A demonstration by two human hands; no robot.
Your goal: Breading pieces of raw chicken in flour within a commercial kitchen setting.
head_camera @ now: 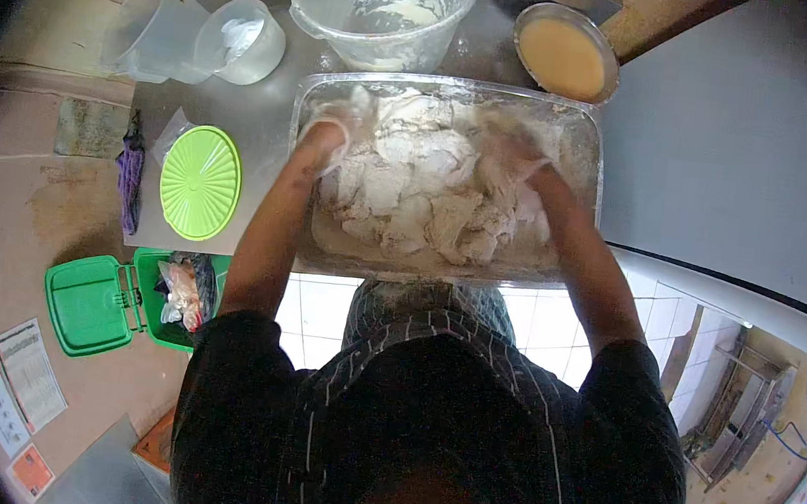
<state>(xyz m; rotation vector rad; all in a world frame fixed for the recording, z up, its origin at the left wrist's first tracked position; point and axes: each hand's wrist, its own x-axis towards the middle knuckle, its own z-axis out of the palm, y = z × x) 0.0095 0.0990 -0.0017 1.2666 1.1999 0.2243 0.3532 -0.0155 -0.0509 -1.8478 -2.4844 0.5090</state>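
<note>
A clear plastic tub (460,85) stands before me at the counter's front edge, with several flour-coated pieces (426,150) heaped in it, perhaps raw meat. Inside the tub's left part is my left hand (340,121), blurred and dusted with flour, in what looks like a thin clear glove. My right hand (516,149) is at the right side of the heap, also blurred, a glove edge showing at the wrist. Both hands touch the floury pieces; whether the fingers grip any cannot be told.
Behind the tub stand a floury plastic bucket (382,48) and a metal bowl of tan liquid (564,57). Clear containers (244,47), a lime-green lid (200,182) and a purple cloth (130,176) lie left. An open green bin (87,306) is below left; a grey surface (734,163) adjoins right.
</note>
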